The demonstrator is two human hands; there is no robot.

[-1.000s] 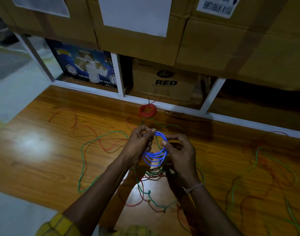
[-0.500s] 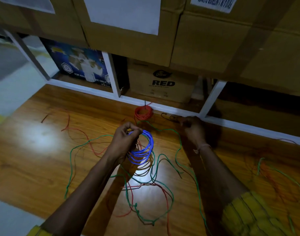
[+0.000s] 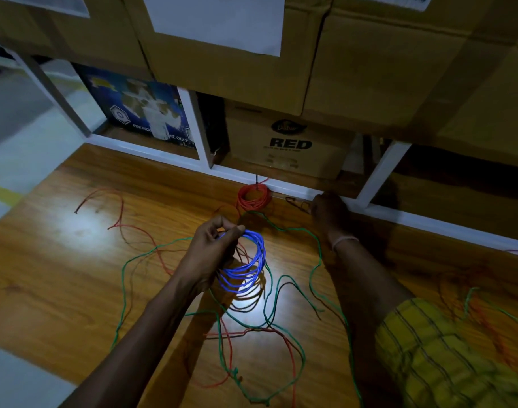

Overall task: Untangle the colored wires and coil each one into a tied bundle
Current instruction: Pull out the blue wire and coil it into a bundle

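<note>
My left hand (image 3: 215, 248) pinches the top of a coiled blue wire (image 3: 246, 265), which hangs as a ring of several loops above the wooden table (image 3: 60, 275). My right hand (image 3: 328, 210) is stretched to the table's far edge, fingers down on a thin dark tie piece (image 3: 296, 203); whether it grips it I cannot tell. A tied red wire coil (image 3: 253, 197) lies just left of that hand. Loose green wire (image 3: 284, 293) and red wire (image 3: 125, 228) sprawl tangled across the table under and around my arms.
A white metal shelf frame (image 3: 378, 175) runs along the table's back edge, with cardboard boxes (image 3: 290, 142) and a blue printed box (image 3: 140, 113) behind it. More green and red wire (image 3: 481, 307) lies at the right. The table's left edge drops to a pale floor (image 3: 16, 148).
My right hand let go of the blue coil and reached forward to the table's far edge beside the red coil. My left hand keeps holding the blue coil alone.
</note>
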